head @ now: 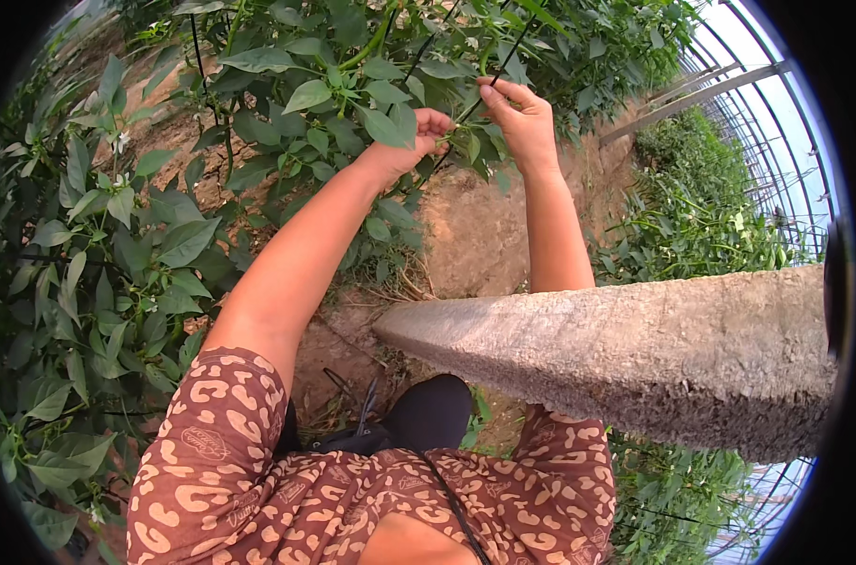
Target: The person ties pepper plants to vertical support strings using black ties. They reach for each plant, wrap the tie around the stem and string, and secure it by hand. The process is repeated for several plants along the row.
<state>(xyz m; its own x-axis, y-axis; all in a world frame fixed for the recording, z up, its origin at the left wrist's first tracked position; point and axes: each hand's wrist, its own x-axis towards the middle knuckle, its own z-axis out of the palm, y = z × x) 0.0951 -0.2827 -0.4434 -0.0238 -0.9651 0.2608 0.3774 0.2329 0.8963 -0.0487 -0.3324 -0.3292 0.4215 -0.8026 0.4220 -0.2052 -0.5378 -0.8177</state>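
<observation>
Pepper plants (308, 95) with broad green leaves and white flowers fill the space ahead of me. My left hand (417, 141) is among the leaves, its fingertips closed on a thin green pepper stem (463, 128); one leaf covers part of the hand. To its right, my right hand (523, 116) has thumb and forefinger pinched at a black string (510, 53) that slants down through the foliage. A green pepper (484, 58) hangs just above those fingertips. Another long green pepper (368, 49) shows farther left.
A rough concrete post (611, 339) juts across the right side, in front of my right forearm. Bare soil (477, 233) lies below my hands. Beyond the post stands another row of plants (689, 205) under the greenhouse's curved frame (766, 49). Dense foliage (103, 304) borders my left.
</observation>
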